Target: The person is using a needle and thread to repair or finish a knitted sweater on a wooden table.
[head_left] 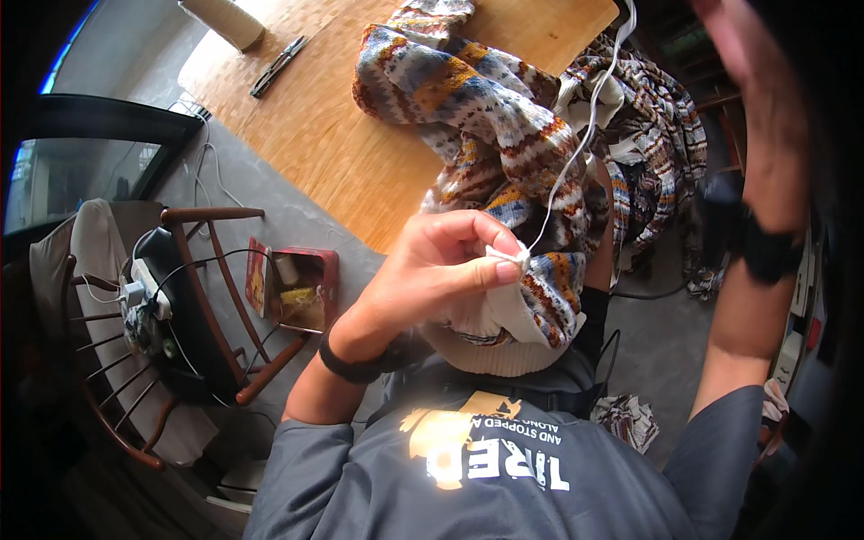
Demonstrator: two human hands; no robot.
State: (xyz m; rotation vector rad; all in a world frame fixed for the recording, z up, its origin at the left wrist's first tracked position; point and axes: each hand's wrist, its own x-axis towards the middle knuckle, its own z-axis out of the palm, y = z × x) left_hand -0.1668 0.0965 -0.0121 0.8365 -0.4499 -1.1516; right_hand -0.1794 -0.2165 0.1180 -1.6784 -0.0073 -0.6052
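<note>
My left hand is closed in a pinch on the cream edge of a patterned knit sweater, held in front of my waist. A cream ribbed band of the knit hangs below the fingers. From the pinched spot a white yarn runs upward to the top of the view. My right hand is raised far out at the upper right, smeared by motion and partly cut off, so its fingers do not show clearly. Whether it holds the yarn cannot be made out.
The sweater lies partly over the wooden table, which also bears a thread cone and dark thread snips. At left stands a wooden chair with a power strip. Near it is a red box. More patterned knits are heaped at right.
</note>
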